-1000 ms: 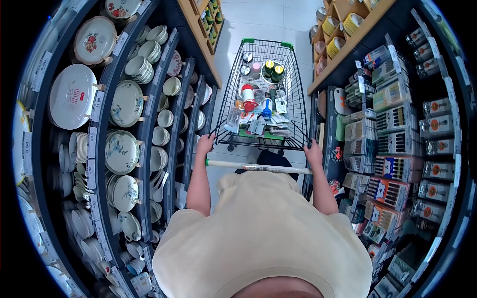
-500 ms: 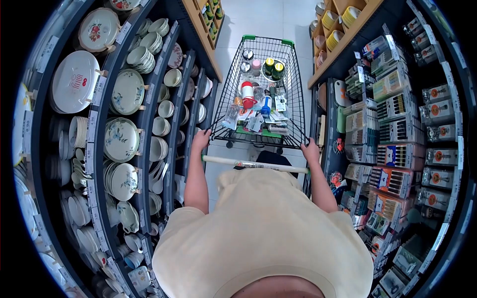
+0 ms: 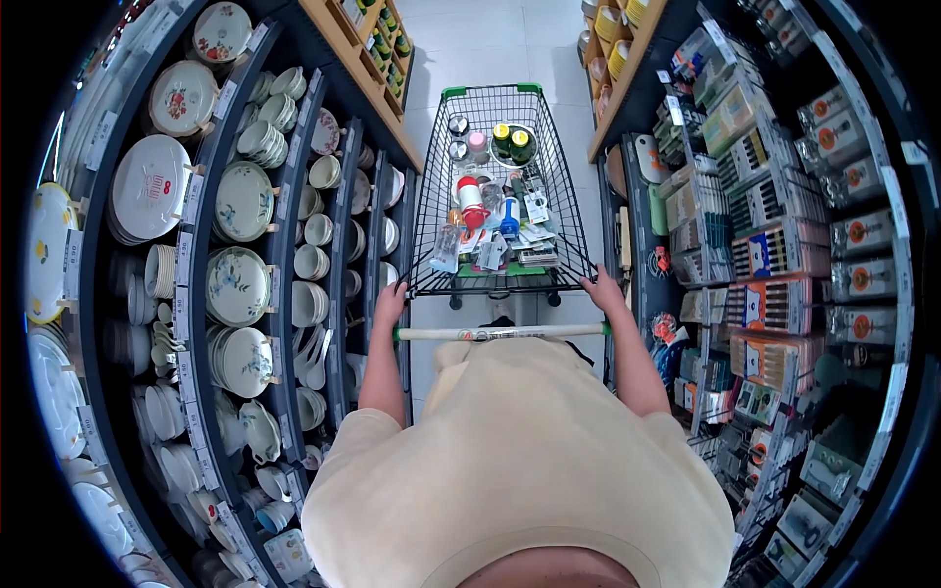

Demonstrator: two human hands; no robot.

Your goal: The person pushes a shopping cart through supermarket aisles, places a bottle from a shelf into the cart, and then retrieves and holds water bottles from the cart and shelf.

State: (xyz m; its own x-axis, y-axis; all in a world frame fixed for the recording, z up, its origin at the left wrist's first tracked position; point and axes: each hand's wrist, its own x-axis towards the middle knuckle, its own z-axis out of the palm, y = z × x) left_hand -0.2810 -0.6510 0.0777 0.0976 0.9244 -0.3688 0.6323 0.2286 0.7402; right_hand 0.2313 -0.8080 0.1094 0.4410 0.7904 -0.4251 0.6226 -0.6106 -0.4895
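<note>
Our left hand [image 3: 391,297] and right hand [image 3: 602,285] are curled closed, each on a near corner of the one cart [image 3: 495,286] ahead of us. In it are two yellow-lidded jars [image 3: 520,149], one red-and-white bottle [image 3: 470,202], one blue bottle [image 3: 509,220] and packets [image 3: 537,259] too jumbled to count. Two racks [image 3: 286,284] hem its sides closely; pale tiled floor [image 3: 466,44] opens past its far rim.

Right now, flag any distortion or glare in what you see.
Head view: fisheye curvature bows the left shelves and right shelves outward; corners fall to black, with a bluish fringe at the left edge; pale light reflects off the floor beyond the cart.
</note>
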